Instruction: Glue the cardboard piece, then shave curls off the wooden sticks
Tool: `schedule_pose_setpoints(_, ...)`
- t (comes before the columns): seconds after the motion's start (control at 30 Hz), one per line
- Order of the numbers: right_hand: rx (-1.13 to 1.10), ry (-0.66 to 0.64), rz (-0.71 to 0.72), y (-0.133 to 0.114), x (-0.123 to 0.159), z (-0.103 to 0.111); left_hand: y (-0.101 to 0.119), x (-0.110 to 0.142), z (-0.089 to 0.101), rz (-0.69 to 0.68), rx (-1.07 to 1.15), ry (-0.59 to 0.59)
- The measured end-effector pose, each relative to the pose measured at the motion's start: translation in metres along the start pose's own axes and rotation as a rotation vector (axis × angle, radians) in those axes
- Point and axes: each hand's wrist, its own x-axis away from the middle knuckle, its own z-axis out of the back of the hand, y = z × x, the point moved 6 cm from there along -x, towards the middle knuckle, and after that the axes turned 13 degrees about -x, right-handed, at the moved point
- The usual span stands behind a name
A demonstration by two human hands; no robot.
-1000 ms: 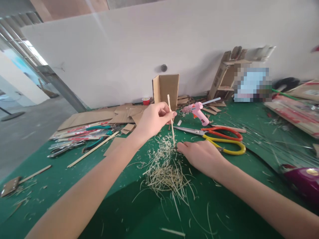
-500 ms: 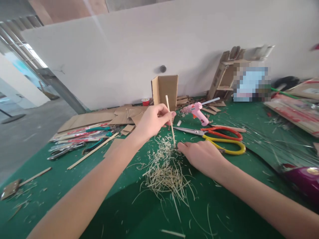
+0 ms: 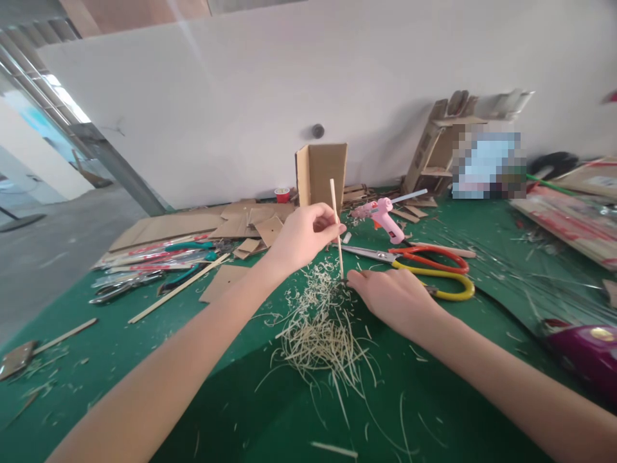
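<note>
My left hand (image 3: 301, 236) pinches a thin wooden stick (image 3: 336, 218) that stands nearly upright, its lower end on the green mat. My right hand (image 3: 390, 297) lies curled low on the mat with its fingertips at the foot of the stick; whatever it holds there is hidden. A heap of pale wood shavings (image 3: 318, 328) lies just in front of both hands.
Scissors with red and yellow handles (image 3: 424, 267) and a pink glue gun (image 3: 383, 215) lie behind my right hand. Cardboard pieces (image 3: 231, 226), packaged pliers (image 3: 149, 263) and wooden strips (image 3: 178, 289) cover the left. A folded cardboard box (image 3: 322, 170) stands by the wall. A purple object (image 3: 583, 350) sits at right.
The stick and my left hand have shifted slightly right, the stick now standing a little straighter. My right hand stays at its foot.
</note>
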Motion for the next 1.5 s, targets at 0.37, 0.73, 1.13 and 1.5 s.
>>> schedule_pose_setpoints(0.37,-0.029,0.192,0.028,-0.002,-0.004,0.028,-0.006,0.001,-0.007,0.071,0.137,-0.076)
schedule_pose_setpoints(0.73,-0.023,0.177,0.015,0.003,-0.006,0.026,-0.009,0.001,-0.010,0.086,0.148,-0.102)
schedule_pose_setpoints(1.13,-0.140,-0.023,0.070,-0.004,0.002,0.007,-0.003,0.002,-0.002,0.107,0.091,-0.115)
schedule_pose_setpoints(1.5,-0.026,0.255,-0.074,0.007,-0.010,0.036,0.003,0.003,0.012,0.069,-0.100,-0.107)
